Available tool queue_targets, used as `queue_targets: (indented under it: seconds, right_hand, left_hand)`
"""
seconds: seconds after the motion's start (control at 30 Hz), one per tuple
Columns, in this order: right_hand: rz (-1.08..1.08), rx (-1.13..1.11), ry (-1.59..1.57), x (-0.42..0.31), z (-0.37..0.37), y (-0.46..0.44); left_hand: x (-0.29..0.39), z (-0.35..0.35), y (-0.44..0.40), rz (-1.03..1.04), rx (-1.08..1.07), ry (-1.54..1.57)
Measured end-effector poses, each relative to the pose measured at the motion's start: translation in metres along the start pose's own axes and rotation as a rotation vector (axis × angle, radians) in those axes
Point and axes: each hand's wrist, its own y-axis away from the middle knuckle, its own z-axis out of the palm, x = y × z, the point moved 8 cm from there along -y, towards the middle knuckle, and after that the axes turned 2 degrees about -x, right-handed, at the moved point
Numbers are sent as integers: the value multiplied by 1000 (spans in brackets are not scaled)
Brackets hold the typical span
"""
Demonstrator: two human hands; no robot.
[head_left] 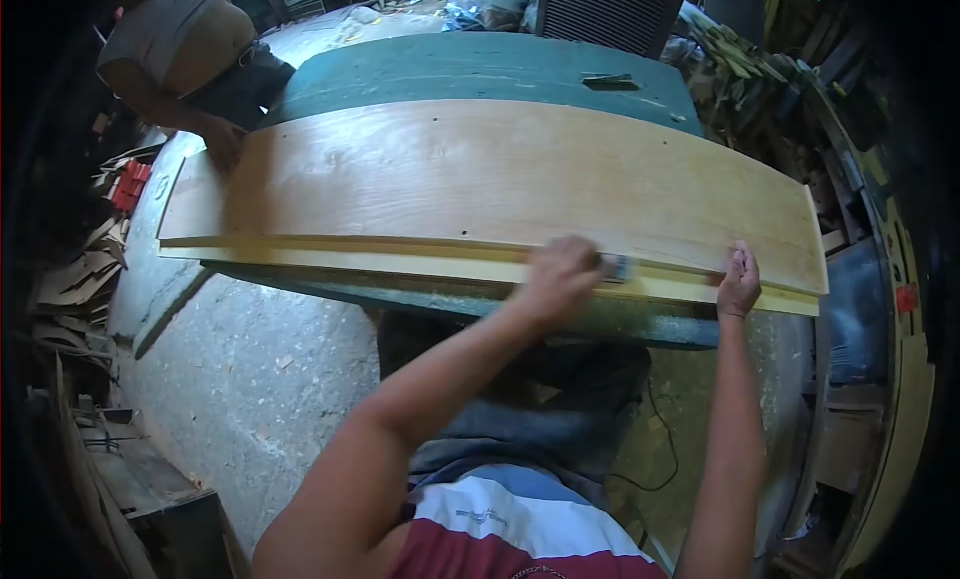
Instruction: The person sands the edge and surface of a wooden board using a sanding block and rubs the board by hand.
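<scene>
A long, pale wooden panel (pixel 480 174) lies across the bench, with a light wooden strip (pixel 400 261) along its near edge. My left hand (pixel 560 279), blurred by motion, is closed around a small tool (pixel 616 268) at that edge. Only the tool's flat, grey, metallic-looking end shows, so its kind is unclear. Farther right, my right hand (pixel 740 282) grips the near edge of the panel, fingers on top. The underside of that grip is hidden.
A green bench (pixel 460 64) supports the panel. Another person (pixel 190 54) stands at the far left, one hand on the panel's end. Wood scraps (pixel 85 284) lie at left, and stacked timber (pixel 740 54) at right. A cable (pixel 668 444) runs along the floor.
</scene>
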Motion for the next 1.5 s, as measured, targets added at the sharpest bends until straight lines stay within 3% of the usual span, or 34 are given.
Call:
queue_targets:
  seconds: [0.1,0.2,0.3,0.47,0.53,0.63,0.73,0.77,0.83,0.97,1.03,1.1,1.17,1.23,1.33,1.5]
  right_hand:
    - [-54,54,109,2,1,1]
    - [-134,73,228,-14,1,1]
    - [-207,48,497,-31,8,0]
    - [-279,4,580,-26,7,0]
    - [-331,4,615,-26,10,0]
    - [-338,-62,638,-20,9,-5]
    - [-380,-26,637,-22,11,-4]
    - [-376,-29,640,-25,12,-3]
    - [-312,-7,708,-31,14,-3]
    - [-318,0,722,-39,16,-8]
    - [-108,-95,889,-37,26,-15]
    - [-141,-145,890,-24,31,-22]
    - [-167,-191,879,-10,32,-17]
    - [-400,-45,736,-26,25,6]
    - [-333,-69,786,-24,29,9]
    - [-280,-45,787,-40,27,10]
  left_hand:
    - [-75,-113,73,12,28,-278]
    - [-138,-206,125,-129,11,-284]
    - [-141,-208,136,-162,88,-346]
    - [-48,-85,63,-88,100,-58]
    - [-22,-67,41,-97,35,-120]
    - [-62,-105,73,-191,-21,-66]
    - [-141,-213,153,-243,93,-391]
    - [-185,-242,192,-354,110,-391]
    - [-181,-285,200,-383,72,-545]
    - [-126,-206,146,-197,99,-334]
    - [-96,-169,113,-160,87,-263]
    - [-75,-146,92,-104,-12,-272]
    - [-98,-169,106,-127,-65,-111]
    - [-132,-213,135,-169,-27,-232]
    - [-159,-252,168,-323,16,-413]
    - [-73,-137,90,-179,43,-248]
